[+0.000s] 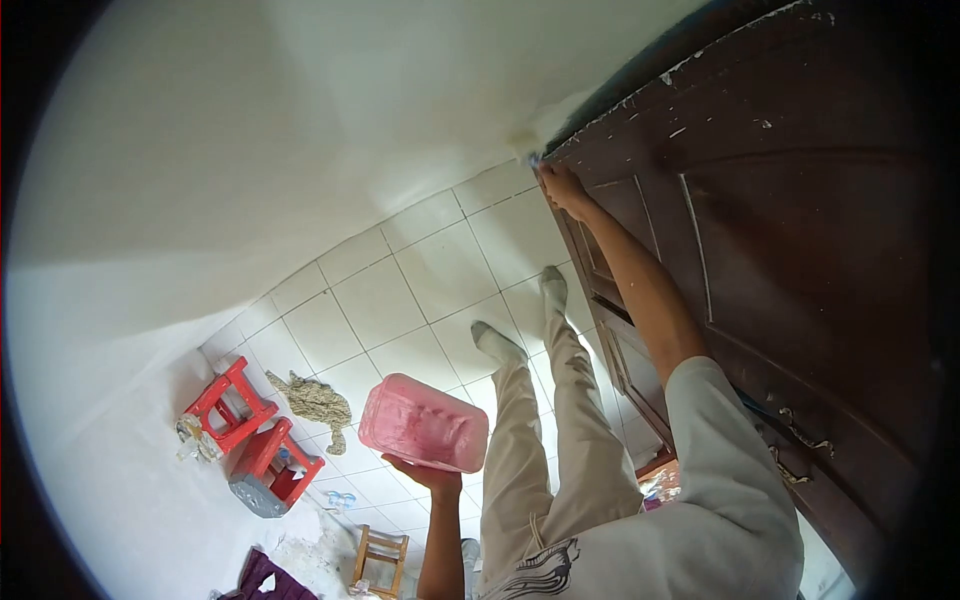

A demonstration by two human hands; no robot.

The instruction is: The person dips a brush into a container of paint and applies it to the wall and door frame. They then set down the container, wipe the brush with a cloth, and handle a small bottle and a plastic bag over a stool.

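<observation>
My left hand (432, 478) supports a pink plastic container (424, 422) from below; its inside looks smeared with a pale substance. Stretched out toward the wall, my right hand (565, 190) is closed round the handle of a small brush (530, 156). The brush's pale head is at the white wall (300, 120), right beside the edge of the dark brown wooden cabinet (800, 230). Its bristles are blurred.
Two red stools (232, 405) stand at the lower left, near a patterned cloth (318, 402) on the tiled floor (440, 265). A small wooden chair (380, 560) and a purple cloth (262, 578) are at the bottom. Metal handles (800, 430) stick out from the cabinet.
</observation>
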